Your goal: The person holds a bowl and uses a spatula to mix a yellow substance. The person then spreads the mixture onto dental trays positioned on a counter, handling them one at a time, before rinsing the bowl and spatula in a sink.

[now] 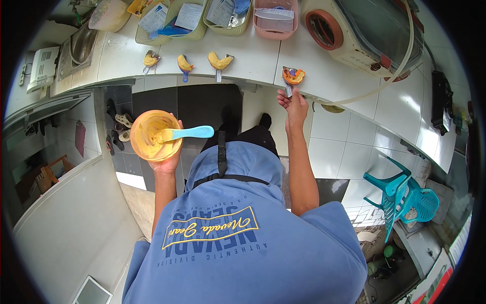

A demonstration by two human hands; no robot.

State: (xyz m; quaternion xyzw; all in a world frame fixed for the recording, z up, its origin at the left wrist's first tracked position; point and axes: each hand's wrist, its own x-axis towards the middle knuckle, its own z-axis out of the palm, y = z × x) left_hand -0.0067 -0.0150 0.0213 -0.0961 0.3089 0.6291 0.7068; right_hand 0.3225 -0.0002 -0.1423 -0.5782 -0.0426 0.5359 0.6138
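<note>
My left hand (168, 163) is wrapped round the underside of an orange mixing bowl (139, 133), held in front of my left side. Creamy yellow paste coats its inside, and a spatula (195, 132) with a light-blue handle lies across the rim, its tip in the paste. My right hand (295, 105) pinches the handle of a dental impression tray (292, 76) at the counter's front edge. That tray carries an orange and yellow mass with some purple. Three more filled trays, a left one (151, 59), a middle one (184, 65) and a right one (220, 62), lie farther left along the edge.
Behind the trays on the white tiled counter (114, 61) stand green baskets (174, 36) and a pink basket (275, 30) with papers and packets. A cabinet with a round red-brown port (324, 29) and a hose is at right. Teal chairs (400, 195) stand below.
</note>
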